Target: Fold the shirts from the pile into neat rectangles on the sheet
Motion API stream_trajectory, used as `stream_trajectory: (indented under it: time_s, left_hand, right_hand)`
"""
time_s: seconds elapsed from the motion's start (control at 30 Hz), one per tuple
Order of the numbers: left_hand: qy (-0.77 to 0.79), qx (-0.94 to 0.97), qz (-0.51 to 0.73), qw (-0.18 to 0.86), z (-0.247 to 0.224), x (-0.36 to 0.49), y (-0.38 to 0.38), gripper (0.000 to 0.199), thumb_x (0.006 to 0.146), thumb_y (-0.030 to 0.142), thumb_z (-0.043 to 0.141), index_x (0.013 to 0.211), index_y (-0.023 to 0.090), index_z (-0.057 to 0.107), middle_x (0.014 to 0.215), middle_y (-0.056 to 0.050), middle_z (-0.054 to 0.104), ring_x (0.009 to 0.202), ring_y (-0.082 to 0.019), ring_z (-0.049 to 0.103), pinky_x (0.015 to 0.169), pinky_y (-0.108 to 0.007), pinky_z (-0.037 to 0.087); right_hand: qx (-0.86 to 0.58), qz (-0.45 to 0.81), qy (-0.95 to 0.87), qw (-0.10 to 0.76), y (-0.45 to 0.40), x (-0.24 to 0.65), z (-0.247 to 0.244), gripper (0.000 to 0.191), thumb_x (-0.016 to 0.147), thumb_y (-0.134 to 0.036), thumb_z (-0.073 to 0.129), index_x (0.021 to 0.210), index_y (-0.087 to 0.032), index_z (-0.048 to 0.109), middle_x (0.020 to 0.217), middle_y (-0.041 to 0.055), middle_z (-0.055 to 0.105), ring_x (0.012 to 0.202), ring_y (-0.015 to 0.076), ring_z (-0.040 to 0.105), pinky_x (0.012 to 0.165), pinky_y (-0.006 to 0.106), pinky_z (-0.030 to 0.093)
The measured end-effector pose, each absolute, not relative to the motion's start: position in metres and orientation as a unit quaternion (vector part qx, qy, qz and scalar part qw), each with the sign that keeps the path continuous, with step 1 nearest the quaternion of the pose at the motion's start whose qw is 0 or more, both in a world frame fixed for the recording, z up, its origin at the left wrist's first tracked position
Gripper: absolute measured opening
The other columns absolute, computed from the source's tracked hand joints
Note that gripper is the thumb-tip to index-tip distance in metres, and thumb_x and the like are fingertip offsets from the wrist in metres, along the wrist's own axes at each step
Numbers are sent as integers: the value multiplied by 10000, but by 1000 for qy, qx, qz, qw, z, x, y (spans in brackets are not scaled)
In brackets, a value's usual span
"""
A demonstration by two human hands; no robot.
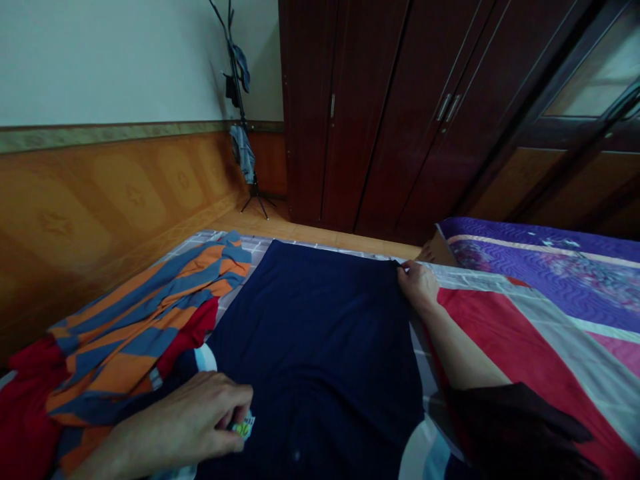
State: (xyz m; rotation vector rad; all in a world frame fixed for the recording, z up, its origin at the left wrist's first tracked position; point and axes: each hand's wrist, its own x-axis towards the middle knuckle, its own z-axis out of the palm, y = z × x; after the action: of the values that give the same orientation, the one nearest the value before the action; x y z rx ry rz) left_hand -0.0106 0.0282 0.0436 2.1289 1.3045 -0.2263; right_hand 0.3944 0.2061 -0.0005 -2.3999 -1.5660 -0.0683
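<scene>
Left hand (213, 413) pinches a printed patch (245, 426) at the navy garment's (315, 320) near left. Right hand (419, 285) grasps its far right corner.

at seven o'clock the left hand (207, 407) is hiding most of the bright printed piece (243, 427), its lettering coming up too small to read! towards four, the right hand (420, 283) is covering a corner of the navy garment (320, 320), whose near end is running out at six. the coat stand (239, 87) is losing its top at eleven, the purple bedding (540, 260) its end at three.
</scene>
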Motion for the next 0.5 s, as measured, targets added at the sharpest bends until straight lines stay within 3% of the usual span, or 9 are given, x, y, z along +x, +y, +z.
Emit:
stream_trajectory:
  time_s: [0.1,0.23,0.5]
  left_hand:
    - [488,796,-84,348,50,-11,25,91,697,194,640,774,235,618,769,40,604,793,-150,548,668,-210,351]
    - [435,779,-48,450,54,6,15,208,715,197,655,912,266,652,859,39,629,753,-116,565,629,-171,387]
    - [314,817,-11,483,30,25,8,186,720,204,674,888,266,726,645,51,634,585,-88,556,568,-156,377]
  right_hand:
    - [-827,-29,-547,132,205,393,0,340,889,-370,422,1085,-215,652,1002,123,666,956,280,611,724,340,431]
    - [-823,-33,-555,117,204,389,1,341,893,-365,418,1058,-193,662,989,141,666,956,290,610,733,352,430]
    - [-805,5,-584,102,196,375,20,322,883,-309,452,1105,-144,617,1065,147,651,1009,264,594,803,338,425]
